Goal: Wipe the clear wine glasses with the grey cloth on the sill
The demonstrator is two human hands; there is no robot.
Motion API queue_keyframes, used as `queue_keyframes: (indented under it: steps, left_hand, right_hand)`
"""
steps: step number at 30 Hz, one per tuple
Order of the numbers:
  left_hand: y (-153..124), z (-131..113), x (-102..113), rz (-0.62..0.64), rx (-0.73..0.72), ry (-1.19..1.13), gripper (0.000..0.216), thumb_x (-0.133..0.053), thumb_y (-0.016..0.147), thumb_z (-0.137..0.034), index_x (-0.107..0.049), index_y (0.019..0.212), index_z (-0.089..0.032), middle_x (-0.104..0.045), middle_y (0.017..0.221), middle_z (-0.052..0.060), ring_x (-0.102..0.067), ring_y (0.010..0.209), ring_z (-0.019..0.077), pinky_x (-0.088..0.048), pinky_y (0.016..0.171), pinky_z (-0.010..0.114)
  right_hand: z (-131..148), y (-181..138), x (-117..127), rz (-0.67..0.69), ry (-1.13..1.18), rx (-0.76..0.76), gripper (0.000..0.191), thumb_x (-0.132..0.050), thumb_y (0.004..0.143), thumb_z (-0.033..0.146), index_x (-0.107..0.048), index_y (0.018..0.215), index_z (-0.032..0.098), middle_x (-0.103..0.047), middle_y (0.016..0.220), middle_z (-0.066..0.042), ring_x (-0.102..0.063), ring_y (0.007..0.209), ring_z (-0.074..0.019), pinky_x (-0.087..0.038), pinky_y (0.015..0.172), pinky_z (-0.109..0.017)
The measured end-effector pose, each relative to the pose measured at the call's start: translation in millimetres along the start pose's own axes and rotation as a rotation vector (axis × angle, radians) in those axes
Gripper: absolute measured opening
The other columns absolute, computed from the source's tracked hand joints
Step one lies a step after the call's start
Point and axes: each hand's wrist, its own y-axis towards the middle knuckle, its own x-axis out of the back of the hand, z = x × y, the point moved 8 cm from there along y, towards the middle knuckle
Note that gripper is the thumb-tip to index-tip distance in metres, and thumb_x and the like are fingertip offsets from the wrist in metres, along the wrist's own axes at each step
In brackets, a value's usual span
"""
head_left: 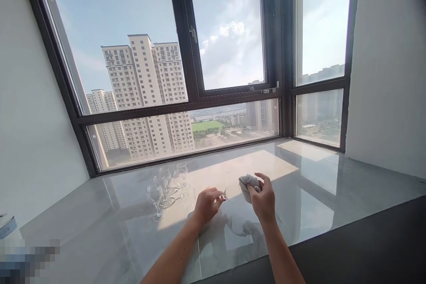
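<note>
My left hand [209, 204] is closed, its fingertips pinching a small clear part of a stemmed glass [226, 195]. The glass is hard to make out against the bright sill; its bowl seems to lie toward the cloth. A light grey cloth [246, 186] is bunched in my right hand [264, 197], thumb pressed into it and fingers curled behind. Whether cloth and glass touch, I cannot tell. To the left of my hands, several clear stemmed glasses [155, 195] stand upright in a group on the glossy tiled sill [143, 248].
Dark window frames [186, 107] border the sill at the back, with tall buildings beyond the panes. White walls [382, 75] close in both sides. The sill's front edge [313, 235] drops off at lower right. A white container [8, 226] is partly visible at lower left.
</note>
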Motion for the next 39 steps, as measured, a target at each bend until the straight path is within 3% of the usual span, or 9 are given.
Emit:
queue_keyframes:
  steps: [3,9,17,20,26,29,32,35,39]
  left_hand:
    - [1,5,3,-0.02,0.048,-0.038,0.018,-0.057,0.089,-0.021,-0.07,0.077,-0.021,-0.064,0.072,0.001,-0.056,0.074,0.0141,-0.037,0.067,0.022]
    - [0,6,0,0.004,0.048,0.048,0.019,-0.057,0.089,-0.02,-0.072,0.077,-0.023,-0.064,0.075,0.002,-0.055,0.082,0.0163,-0.037,0.069,0.023]
    - [1,11,9,-0.05,0.021,0.091,0.021,-0.057,0.086,-0.012,-0.07,0.074,-0.023,-0.065,0.073,0.001,-0.052,0.08,0.0176,-0.036,0.072,0.026]
    - [1,13,11,-0.093,0.046,0.053,0.022,-0.055,0.089,-0.016,-0.07,0.074,-0.023,-0.067,0.073,0.001,-0.052,0.077,0.0174,-0.036,0.074,0.027]
    - [1,31,9,-0.213,0.214,-0.143,0.021,-0.056,0.085,-0.018,-0.071,0.07,-0.021,-0.069,0.074,0.003,-0.057,0.078,0.0181,-0.039,0.074,0.028]
    - [2,47,3,-0.218,0.355,-0.341,0.017,-0.06,0.081,-0.023,-0.073,0.071,-0.019,-0.071,0.075,0.004,-0.059,0.075,0.0181,-0.042,0.073,0.029]
    - [3,52,-6,-0.178,0.448,-0.697,0.021,-0.066,0.078,-0.035,-0.075,0.078,-0.015,-0.073,0.08,0.007,-0.061,0.073,0.0181,-0.046,0.072,0.03]
    - [5,34,-14,-0.048,0.4,-1.0,0.028,-0.071,0.077,-0.04,-0.075,0.083,-0.014,-0.071,0.082,0.006,-0.061,0.071,0.016,-0.047,0.073,0.029]
    - [3,13,-20,0.08,0.335,-1.189,0.028,-0.076,0.074,-0.039,-0.074,0.085,-0.013,-0.068,0.078,0.005,-0.058,0.069,0.014,-0.046,0.073,0.028]
  right_hand:
    - [-2,1,-3,0.075,-0.029,-0.023,0.046,-0.062,0.074,0.036,-0.055,0.116,0.018,-0.072,0.085,-0.006,-0.066,0.073,-0.0216,-0.05,0.068,-0.032]
    - [17,-10,-23,0.346,-0.141,0.119,0.043,-0.055,0.073,0.024,-0.055,0.116,0.02,-0.068,0.075,-0.001,-0.06,0.066,-0.017,-0.044,0.063,-0.027]
    - [9,-34,-50,0.601,0.19,-0.189,0.052,-0.066,0.071,0.032,-0.05,0.119,0.019,-0.07,0.078,-0.004,-0.059,0.064,-0.018,-0.041,0.055,-0.027]
    - [16,-38,-53,0.583,0.308,-0.228,0.055,-0.07,0.07,0.033,-0.051,0.12,0.02,-0.07,0.078,-0.003,-0.059,0.065,-0.0178,-0.043,0.059,-0.028]
    - [15,-30,-46,0.355,0.545,-0.328,0.064,-0.078,0.066,0.036,-0.051,0.123,0.021,-0.071,0.085,-0.004,-0.064,0.074,-0.0196,-0.048,0.066,-0.031]
    - [5,-21,-35,0.179,0.553,-0.339,0.065,-0.079,0.065,0.038,-0.052,0.122,0.021,-0.07,0.085,-0.004,-0.065,0.077,-0.0215,-0.049,0.068,-0.033]
    - [-1,-16,-25,0.056,0.434,-0.291,0.062,-0.077,0.066,0.039,-0.051,0.119,0.02,-0.07,0.087,-0.005,-0.066,0.079,-0.0225,-0.05,0.07,-0.034]
    - [1,-19,-30,0.089,0.267,-0.187,0.054,-0.07,0.071,0.039,-0.051,0.118,0.02,-0.07,0.086,-0.006,-0.065,0.076,-0.0221,-0.05,0.068,-0.033]
    - [7,-29,-48,0.22,0.004,-0.02,0.042,-0.058,0.074,0.033,-0.053,0.115,0.02,-0.07,0.081,-0.004,-0.064,0.068,-0.0204,-0.047,0.063,-0.03]
